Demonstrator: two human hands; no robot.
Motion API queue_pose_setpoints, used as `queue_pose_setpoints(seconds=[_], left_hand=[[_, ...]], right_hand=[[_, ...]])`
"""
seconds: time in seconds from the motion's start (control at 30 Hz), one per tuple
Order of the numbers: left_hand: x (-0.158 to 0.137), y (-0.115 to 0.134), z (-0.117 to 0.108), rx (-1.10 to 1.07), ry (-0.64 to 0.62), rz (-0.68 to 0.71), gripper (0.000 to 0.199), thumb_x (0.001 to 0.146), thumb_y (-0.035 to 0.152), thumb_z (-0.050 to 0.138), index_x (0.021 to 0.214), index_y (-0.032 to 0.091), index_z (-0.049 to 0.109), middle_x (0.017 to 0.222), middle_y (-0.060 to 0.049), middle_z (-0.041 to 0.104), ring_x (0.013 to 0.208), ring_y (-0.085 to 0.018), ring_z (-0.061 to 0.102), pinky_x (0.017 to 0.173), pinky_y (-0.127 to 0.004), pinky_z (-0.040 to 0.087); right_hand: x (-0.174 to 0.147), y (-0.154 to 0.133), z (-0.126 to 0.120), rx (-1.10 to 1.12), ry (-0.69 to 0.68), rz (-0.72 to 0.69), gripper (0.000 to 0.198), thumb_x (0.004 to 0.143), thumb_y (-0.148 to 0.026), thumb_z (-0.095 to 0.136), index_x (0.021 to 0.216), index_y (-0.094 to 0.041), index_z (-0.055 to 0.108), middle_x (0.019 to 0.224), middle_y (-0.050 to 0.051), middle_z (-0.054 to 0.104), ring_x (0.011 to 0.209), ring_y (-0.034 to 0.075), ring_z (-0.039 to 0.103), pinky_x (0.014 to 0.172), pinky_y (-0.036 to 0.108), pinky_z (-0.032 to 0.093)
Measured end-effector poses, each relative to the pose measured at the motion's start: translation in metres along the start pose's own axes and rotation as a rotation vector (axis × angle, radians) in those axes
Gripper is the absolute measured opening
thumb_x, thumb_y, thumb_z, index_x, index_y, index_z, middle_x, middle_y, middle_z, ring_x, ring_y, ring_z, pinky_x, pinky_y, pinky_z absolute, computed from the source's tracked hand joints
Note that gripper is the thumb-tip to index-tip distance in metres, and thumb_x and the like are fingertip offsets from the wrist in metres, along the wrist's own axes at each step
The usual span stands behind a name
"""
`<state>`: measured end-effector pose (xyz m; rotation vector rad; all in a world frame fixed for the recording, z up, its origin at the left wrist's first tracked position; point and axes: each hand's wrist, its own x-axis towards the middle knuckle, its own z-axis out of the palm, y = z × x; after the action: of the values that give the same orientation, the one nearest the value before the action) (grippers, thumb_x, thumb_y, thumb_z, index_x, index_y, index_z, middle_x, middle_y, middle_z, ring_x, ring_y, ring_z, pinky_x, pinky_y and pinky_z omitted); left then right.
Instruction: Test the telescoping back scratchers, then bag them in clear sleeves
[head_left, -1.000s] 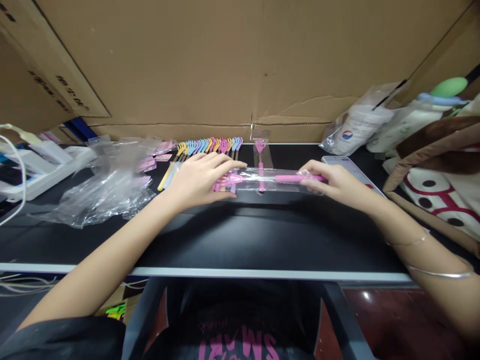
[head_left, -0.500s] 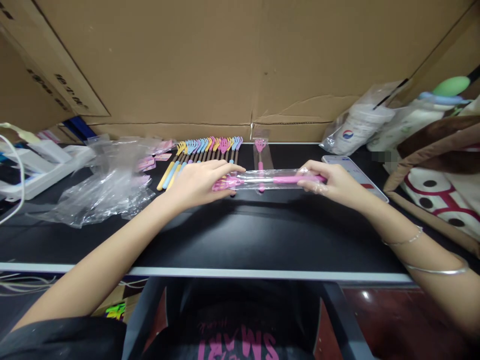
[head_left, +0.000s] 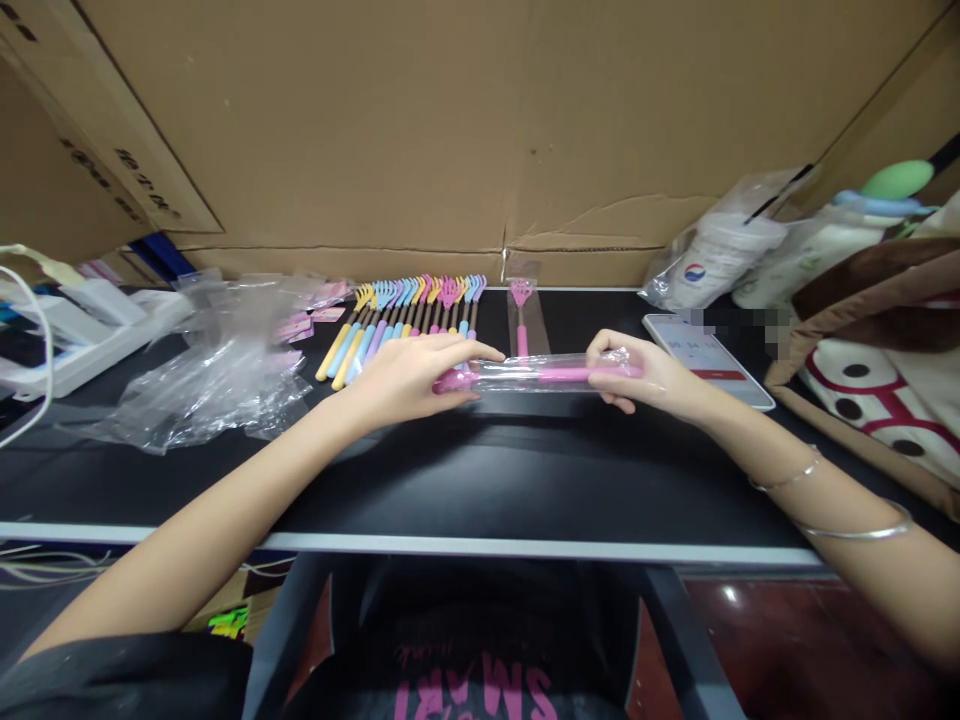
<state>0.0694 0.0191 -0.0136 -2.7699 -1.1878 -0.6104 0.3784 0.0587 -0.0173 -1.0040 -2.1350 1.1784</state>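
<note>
A pink back scratcher [head_left: 559, 374] in a clear plastic sleeve lies level between my two hands, above the black table. My left hand [head_left: 409, 375] is closed around its claw end, thumb below and fingers above. At the handle end, my right hand [head_left: 634, 372] grips the sleeve and handle, its fingers curled. Just behind, another pink back scratcher [head_left: 522, 325] in a clear sleeve rests on the table, its lower end hidden by the held one. A row of back scratchers [head_left: 420, 305] in yellow, blue, purple and pink lies beyond my left hand, which covers some handles.
Clear plastic sleeves [head_left: 217, 370] are heaped at left, with pink cards [head_left: 296, 327] behind them. A white power strip [head_left: 97, 345] stands far left. On the right are a phone [head_left: 709, 360], a bagged white cup [head_left: 724, 255] and a cloth bag [head_left: 885, 370]. Cardboard [head_left: 375, 130] walls the back.
The held back scratcher has come slightly lower and nearer. My right fingers have shifted along the handle and curled differently; my left hand still grips the claw end.
</note>
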Motion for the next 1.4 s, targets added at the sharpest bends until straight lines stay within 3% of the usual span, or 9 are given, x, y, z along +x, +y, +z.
queue_pose_setpoints(seconds=[0.33, 0.43, 0.7, 0.9, 1.07, 1.4], left_hand=[[-0.001, 0.009, 0.011, -0.025, -0.058, 0.041, 0.034, 0.090, 0.034, 0.057, 0.124, 0.032, 0.054, 0.114, 0.003, 0.067, 0.099, -0.014, 0.064, 0.073, -0.021, 0.044], [-0.001, 0.010, 0.012, -0.031, -0.050, 0.031, 0.036, 0.089, 0.033, 0.059, 0.124, 0.033, 0.053, 0.114, 0.004, 0.067, 0.098, -0.014, 0.064, 0.072, -0.021, 0.044], [0.001, -0.005, 0.002, 0.037, -0.089, -0.073, 0.052, 0.083, 0.047, 0.063, 0.131, 0.030, 0.050, 0.107, 0.000, 0.069, 0.095, -0.018, 0.066, 0.072, -0.023, 0.045], [0.000, -0.020, -0.009, 0.109, -0.112, -0.125, 0.060, 0.080, 0.055, 0.060, 0.134, 0.031, 0.047, 0.119, -0.001, 0.066, 0.106, -0.021, 0.063, 0.079, -0.026, 0.046], [0.001, -0.021, -0.011, 0.105, -0.103, -0.137, 0.058, 0.081, 0.051, 0.059, 0.134, 0.031, 0.047, 0.126, 0.000, 0.063, 0.111, -0.021, 0.062, 0.082, -0.027, 0.047], [0.000, -0.013, -0.005, 0.185, -0.059, -0.103, 0.048, 0.082, 0.043, 0.057, 0.128, 0.030, 0.054, 0.117, -0.001, 0.068, 0.101, -0.021, 0.066, 0.072, -0.024, 0.047]], right_hand=[[0.001, 0.005, 0.009, 0.138, -0.187, 0.091, 0.037, 0.084, -0.050, 0.062, 0.095, -0.018, 0.048, 0.058, -0.005, 0.056, 0.041, 0.007, 0.049, 0.042, 0.020, 0.032], [0.003, 0.004, 0.011, 0.158, -0.157, 0.123, 0.039, 0.081, -0.052, 0.065, 0.094, -0.018, 0.049, 0.062, -0.003, 0.060, 0.043, 0.008, 0.052, 0.041, 0.021, 0.033], [0.005, 0.004, 0.007, 0.150, -0.021, 0.035, 0.037, 0.079, -0.050, 0.067, 0.088, -0.018, 0.052, 0.059, -0.003, 0.060, 0.045, 0.008, 0.051, 0.045, 0.022, 0.038], [0.005, 0.008, -0.009, 0.147, 0.063, 0.021, 0.036, 0.079, -0.051, 0.068, 0.088, -0.019, 0.053, 0.058, -0.002, 0.059, 0.048, 0.010, 0.051, 0.045, 0.023, 0.039], [0.002, 0.006, -0.013, 0.142, 0.118, 0.022, 0.036, 0.078, -0.050, 0.068, 0.086, -0.019, 0.053, 0.057, -0.002, 0.058, 0.049, 0.010, 0.051, 0.046, 0.023, 0.038], [0.004, 0.008, -0.010, 0.121, 0.096, 0.014, 0.036, 0.079, -0.051, 0.067, 0.087, -0.018, 0.054, 0.050, -0.007, 0.047, 0.044, 0.008, 0.040, 0.047, 0.024, 0.029]])
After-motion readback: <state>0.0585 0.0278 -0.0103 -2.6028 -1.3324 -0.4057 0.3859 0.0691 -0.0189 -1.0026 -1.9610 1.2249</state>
